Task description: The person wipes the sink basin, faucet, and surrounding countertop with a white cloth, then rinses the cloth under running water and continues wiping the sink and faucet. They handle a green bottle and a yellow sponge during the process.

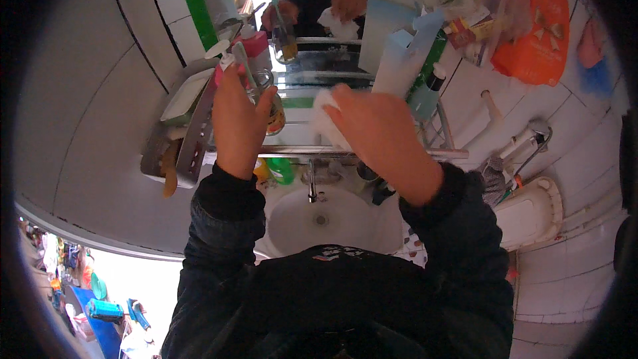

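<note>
Two bare hands are raised in front of a mirror (322, 63). The left hand (240, 119) is curled around one glass cup (276, 119), its thumb lying along the side that faces the right hand. The right hand (385, 133) is bunched over one white cloth (325, 119), fingers pinched into its upper part; both the hand and the cloth are a little blurred.

The cup is clear glass, rounded, with yellowish and dark patterning on its lower half. One pale green toothbrush (242, 58) stands in it, leaning toward the left. The cup is just above one metal rail (306, 151), near the cloth but apart from it; whether its base touches a shelf I cannot tell.

Left of the cup, one grey basket (194, 143) with slotted sides carries one pale soap dish (189, 98). Below the rail sit one white sink (292, 229), one chrome faucet (312, 183) and one green bottle (282, 171). Right of the cloth stand one blue-and-white box (397, 63) and one black-capped bottle (428, 93). Farther right, one orange bag (541, 40) hangs above one white basin (535, 216).
</note>
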A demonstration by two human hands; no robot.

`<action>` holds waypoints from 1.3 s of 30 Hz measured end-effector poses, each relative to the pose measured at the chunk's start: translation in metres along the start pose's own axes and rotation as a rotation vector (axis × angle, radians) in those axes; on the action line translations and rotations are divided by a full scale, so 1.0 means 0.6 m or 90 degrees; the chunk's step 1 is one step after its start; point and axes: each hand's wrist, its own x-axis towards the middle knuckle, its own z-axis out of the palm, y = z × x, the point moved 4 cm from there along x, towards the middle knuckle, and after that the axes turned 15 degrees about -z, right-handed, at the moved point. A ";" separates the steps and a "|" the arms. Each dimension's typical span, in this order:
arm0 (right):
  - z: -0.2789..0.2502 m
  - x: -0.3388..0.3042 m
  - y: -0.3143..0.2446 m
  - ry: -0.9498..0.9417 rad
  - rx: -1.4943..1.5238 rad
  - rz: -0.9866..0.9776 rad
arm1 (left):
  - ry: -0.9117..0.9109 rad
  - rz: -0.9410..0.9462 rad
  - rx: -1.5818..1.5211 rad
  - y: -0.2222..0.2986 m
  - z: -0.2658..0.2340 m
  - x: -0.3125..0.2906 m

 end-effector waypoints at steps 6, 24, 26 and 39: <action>0.161 0.116 0.058 0.013 -0.232 0.002 | 0.003 0.000 -0.132 -0.034 0.018 -0.013; 0.149 0.085 0.087 -0.142 0.276 -0.014 | -0.131 -0.065 -0.278 -0.077 0.031 -0.030; 0.145 0.105 0.087 -0.063 0.246 0.013 | -0.061 -0.056 -0.288 -0.074 0.025 -0.038; 0.243 0.109 0.005 -0.297 0.301 -0.015 | -0.061 -0.094 -0.405 -0.096 0.008 -0.053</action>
